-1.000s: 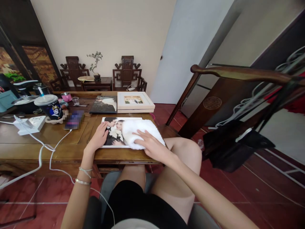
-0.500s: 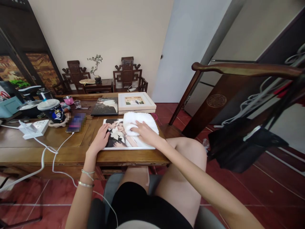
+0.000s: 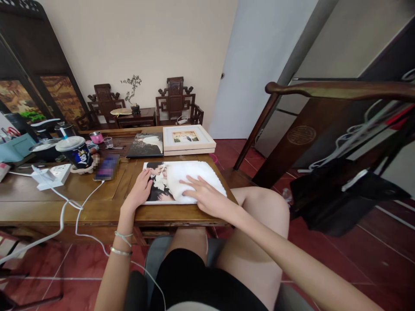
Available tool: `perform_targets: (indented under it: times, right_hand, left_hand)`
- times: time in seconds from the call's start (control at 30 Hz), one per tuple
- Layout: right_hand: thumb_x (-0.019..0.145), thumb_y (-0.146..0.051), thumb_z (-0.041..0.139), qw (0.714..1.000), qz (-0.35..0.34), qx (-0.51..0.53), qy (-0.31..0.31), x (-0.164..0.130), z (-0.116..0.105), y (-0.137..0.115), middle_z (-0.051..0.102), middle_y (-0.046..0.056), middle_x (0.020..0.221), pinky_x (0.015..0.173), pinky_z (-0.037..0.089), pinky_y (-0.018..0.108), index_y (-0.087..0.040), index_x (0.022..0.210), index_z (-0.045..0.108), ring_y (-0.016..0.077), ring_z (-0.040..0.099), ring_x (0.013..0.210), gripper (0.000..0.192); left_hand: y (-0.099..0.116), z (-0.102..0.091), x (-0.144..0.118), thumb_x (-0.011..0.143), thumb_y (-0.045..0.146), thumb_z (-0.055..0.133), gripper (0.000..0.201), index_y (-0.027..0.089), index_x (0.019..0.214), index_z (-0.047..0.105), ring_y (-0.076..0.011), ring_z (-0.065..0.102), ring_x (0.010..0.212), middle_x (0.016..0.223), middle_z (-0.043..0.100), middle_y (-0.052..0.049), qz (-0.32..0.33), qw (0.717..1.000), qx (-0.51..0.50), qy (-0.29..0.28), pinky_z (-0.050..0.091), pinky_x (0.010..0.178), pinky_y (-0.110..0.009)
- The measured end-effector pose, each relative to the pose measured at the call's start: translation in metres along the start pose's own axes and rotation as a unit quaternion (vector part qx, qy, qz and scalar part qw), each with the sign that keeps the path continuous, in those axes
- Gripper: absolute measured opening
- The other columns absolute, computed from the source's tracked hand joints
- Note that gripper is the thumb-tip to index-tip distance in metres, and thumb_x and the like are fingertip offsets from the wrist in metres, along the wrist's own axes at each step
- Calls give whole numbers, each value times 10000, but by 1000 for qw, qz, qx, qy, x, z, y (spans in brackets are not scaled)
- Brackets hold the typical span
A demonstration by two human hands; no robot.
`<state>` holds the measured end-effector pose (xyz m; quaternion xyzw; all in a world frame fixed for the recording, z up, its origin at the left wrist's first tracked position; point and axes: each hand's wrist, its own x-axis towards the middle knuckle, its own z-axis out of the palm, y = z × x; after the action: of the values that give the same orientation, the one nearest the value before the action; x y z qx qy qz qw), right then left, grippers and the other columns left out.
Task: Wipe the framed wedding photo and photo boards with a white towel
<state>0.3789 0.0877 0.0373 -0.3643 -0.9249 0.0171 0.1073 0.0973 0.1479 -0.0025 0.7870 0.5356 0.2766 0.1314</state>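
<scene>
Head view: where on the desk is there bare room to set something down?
Bare wood on the desk runs along the near edge, left of the left hand and photo print, crossed only by white cables. The far left is crowded: power strip, cup, phone.

Three photo pictures: one (image 3: 155, 183) under the hands, two (image 3: 146, 144) (image 3: 188, 138) behind; one white cloth (image 3: 197, 179); two carved chairs (image 3: 103, 101) (image 3: 177, 99).

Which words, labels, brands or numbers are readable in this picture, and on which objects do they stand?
No text can be read.
Phone: screen blurred.
Drink cup: a printed figure, no legible words.
Photo print under the left hand and the white cloth under the right hand: no lettering.
Framed photo: too small to read.
</scene>
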Motion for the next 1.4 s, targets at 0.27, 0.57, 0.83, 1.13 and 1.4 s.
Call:
perform_targets:
  times: [0.27, 0.57, 0.83, 1.13, 1.4]
  right_hand:
    - [745, 90, 383, 997, 68, -41, 20, 80, 2, 55, 630, 183, 1219, 975, 422, 519, -144, 1285, 590, 323, 515, 1208, 623]
    - [690, 112, 400, 998, 50, -23, -5, 8, 3, -10, 443, 136, 1502, 1102, 291, 629, -178, 1254, 616, 365, 310, 1421, 670]
    - [622, 114, 390, 999, 1, 21, -34, -28, -9, -36, 436, 92, 1518, 1142, 279, 592, -220, 1161, 658, 313, 296, 1448, 688]
    - [767, 48, 397, 999, 42, -12, -5, 78, -7, 41, 634, 175, 1172, 950, 417, 431, -149, 1279, 596, 301, 543, 1180, 584]
    - [823, -18, 455, 999, 25, -12, 22, 73, 1, 16, 625, 172, 1225, 972, 395, 494, -175, 1235, 624, 326, 527, 1178, 472]
  left_hand:
    - [-5, -1, 1, 966, 317, 354, 515, 175, 1457, 414, -248, 270, 1472, 1559, 366, -121, 8, 1000, -3, -4, 188, 1218, -475]
    - [-4, 2, 1, 971, 306, 311, 516, 131, 1444, 422, -244, 274, 1470, 1560, 354, -149, -7, 1000, -7, 2, 181, 1221, -453]
    - [-2, 3, 0, 971, 296, 320, 512, 140, 1448, 419, -243, 272, 1471, 1561, 356, -140, 4, 1000, -6, 6, 186, 1221, -459]
    - [-2, 0, 0, 974, 284, 326, 516, 130, 1461, 397, -228, 250, 1480, 1569, 340, -142, 8, 1000, 4, -9, 178, 1224, -453]
    - [-4, 3, 0, 969, 280, 318, 517, 99, 1444, 415, -238, 267, 1473, 1559, 351, -163, 7, 1000, 5, 0, 193, 1221, -449]
